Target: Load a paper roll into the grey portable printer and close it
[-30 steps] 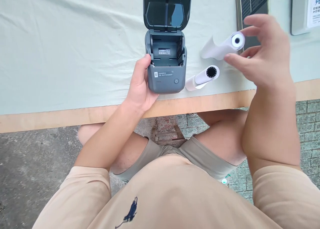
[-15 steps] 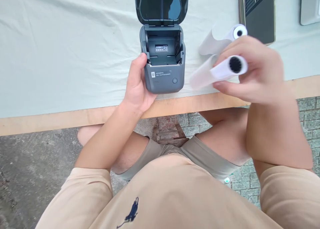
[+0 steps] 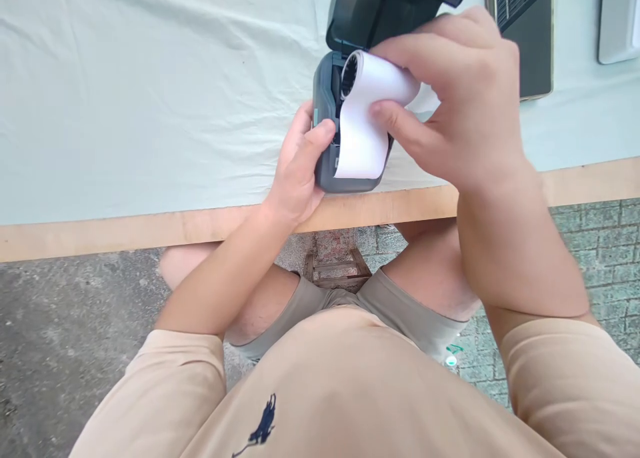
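Observation:
A small dark grey printer (image 3: 327,168) with its lid (image 3: 380,8) raised stands near the table's front edge. My left hand (image 3: 297,171) grips its left side, thumb on the front. My right hand (image 3: 450,105) holds a white paper roll (image 3: 373,81) right over the printer's open bay, fingers wrapped around it. A loose flap of paper hangs down over the printer's front. The bay itself is mostly hidden by the roll and my hand.
A pale cloth (image 3: 150,98) covers the table, whose wooden edge (image 3: 125,228) runs along the front. A dark flat device (image 3: 530,38) and a light grey one (image 3: 620,21) lie at the back right. My knees sit below the table.
My right hand carried the paper roll left from beside the printer to over its open bay. The printer has turned or shifted to the right under my left hand.

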Tool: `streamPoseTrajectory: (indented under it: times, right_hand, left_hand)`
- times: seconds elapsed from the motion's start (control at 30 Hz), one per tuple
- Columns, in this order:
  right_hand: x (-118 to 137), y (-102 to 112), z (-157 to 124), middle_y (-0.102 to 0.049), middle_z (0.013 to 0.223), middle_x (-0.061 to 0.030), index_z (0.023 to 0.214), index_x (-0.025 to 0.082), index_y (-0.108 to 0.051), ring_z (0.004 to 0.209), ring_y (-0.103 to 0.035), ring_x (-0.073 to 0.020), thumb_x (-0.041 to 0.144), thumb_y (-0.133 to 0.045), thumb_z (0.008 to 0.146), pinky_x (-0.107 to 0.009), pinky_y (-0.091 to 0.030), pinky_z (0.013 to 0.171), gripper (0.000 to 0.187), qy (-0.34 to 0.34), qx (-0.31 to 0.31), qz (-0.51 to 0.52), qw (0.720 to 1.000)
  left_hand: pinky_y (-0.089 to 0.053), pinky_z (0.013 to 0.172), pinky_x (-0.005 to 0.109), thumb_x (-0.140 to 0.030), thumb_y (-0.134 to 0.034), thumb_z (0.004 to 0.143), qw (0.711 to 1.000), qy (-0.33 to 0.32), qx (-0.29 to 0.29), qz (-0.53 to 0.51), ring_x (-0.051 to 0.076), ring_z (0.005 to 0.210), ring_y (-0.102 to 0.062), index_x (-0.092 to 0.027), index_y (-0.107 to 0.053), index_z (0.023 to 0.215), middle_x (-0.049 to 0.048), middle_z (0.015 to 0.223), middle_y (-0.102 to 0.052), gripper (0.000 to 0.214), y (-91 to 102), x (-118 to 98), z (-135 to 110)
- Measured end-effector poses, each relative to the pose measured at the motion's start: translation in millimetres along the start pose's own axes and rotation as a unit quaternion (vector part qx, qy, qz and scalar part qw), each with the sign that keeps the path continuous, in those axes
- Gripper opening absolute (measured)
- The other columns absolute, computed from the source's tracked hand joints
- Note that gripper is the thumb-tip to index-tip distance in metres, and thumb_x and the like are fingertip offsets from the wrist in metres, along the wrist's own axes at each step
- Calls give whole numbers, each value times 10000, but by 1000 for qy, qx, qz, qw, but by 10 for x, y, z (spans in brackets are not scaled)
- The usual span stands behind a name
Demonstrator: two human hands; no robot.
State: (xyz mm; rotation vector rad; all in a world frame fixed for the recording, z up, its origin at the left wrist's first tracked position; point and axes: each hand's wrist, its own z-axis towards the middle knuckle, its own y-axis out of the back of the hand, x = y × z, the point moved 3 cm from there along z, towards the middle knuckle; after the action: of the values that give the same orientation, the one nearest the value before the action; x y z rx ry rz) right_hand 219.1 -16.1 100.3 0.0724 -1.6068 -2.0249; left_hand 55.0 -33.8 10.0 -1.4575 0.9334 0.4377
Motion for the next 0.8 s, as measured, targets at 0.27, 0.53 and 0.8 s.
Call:
streamPoseTrajectory:
  times: [0.27,0.53,0.8]
  right_hand:
    - [2,-95,7,-804,1156,-39,1268,293,-751,1011,-675,-322,404,-700,886,-494,-523,944,401,-24,47,-25,998]
    - [-7,-58,-92,-797,930,-34,885,287,-715,874,-671,-256,371,-628,941,-465,-516,897,133,44,-14,64,997]
    - [-166,41,-181,-686,1045,-74,965,301,-672,1064,-688,-295,603,-472,1026,-487,-537,900,367,-37,-230,66,970]
  left_hand:
    - [-658,960,351,-564,-700,943,999,25,-2,32,279,1261,-728,-275,-642,1135,38,1055,-726,352,23,5,4]
    - [-637,1123,477,-513,-860,808,999,41,10,22,371,1507,-593,-253,-634,1201,55,1227,-747,523,60,-10,-2]
    - [-671,998,438,-487,-928,750,997,45,17,57,374,1390,-677,-273,-650,1184,52,1181,-762,558,92,9,-18]
